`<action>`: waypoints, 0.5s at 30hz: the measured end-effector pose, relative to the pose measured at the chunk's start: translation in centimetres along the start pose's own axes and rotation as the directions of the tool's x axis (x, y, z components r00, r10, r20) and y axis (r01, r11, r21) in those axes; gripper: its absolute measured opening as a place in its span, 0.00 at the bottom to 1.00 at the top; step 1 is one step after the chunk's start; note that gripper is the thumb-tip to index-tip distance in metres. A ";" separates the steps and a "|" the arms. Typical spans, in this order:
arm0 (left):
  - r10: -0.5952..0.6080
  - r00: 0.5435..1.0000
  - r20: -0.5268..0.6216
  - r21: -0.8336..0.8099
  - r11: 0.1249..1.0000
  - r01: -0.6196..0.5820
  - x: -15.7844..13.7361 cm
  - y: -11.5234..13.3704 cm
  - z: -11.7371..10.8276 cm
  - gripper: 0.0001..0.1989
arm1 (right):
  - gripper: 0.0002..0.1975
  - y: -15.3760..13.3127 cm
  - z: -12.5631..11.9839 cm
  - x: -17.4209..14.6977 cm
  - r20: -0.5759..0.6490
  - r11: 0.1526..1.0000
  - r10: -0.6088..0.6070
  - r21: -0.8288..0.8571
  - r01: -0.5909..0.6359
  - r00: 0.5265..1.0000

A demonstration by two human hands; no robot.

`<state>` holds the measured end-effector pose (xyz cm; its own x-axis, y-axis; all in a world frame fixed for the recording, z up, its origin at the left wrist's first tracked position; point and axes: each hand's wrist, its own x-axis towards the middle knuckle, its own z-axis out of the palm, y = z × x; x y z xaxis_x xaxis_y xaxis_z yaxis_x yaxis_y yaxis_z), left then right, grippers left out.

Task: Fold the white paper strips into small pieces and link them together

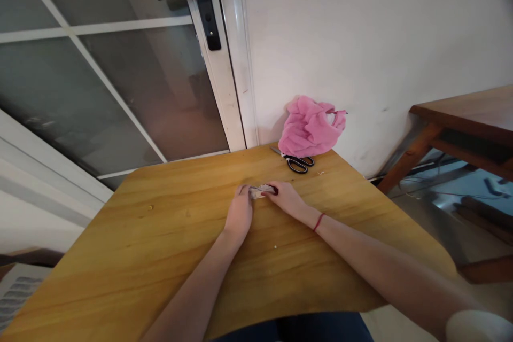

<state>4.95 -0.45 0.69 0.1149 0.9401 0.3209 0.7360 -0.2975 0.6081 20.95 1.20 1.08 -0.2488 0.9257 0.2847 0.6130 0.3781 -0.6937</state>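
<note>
Between the left hand (240, 207) and right hand (287, 199), a whitish scrap (259, 192) is being pinched, with scissors (292, 158) lying beyond the grip.

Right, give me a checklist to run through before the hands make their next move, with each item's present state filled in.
1. Right grip on the small pale piece: ok, its fingers pinch the right end.
2. Left grip closed on the piece: cannot tell; it is at the left end, but its fingers are partly hidden.
3. Scissors apart from both hands: ok, they lie farther back on the table.
4. Scissor blades shut: cannot tell, too little of them shows.
5. Pink plush bundle apart from the hands: ok, it sits at the far edge.
6. Tabletop free of bits: not ok, a small crumb lies left of the hands.
</note>
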 end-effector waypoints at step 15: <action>-0.025 0.993 -0.114 -0.246 0.969 -0.004 0.8 -0.4 -0.5 0.12 | 0.11 0.3 0.0 0.1 -0.042 0.997 0.047 0.064 -0.044 0.998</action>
<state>4.41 0.31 1.04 0.0199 0.9220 0.3866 0.5484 -0.3334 0.7669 21.13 1.38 0.86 -0.1883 0.9415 0.2793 0.5741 0.3363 -0.7465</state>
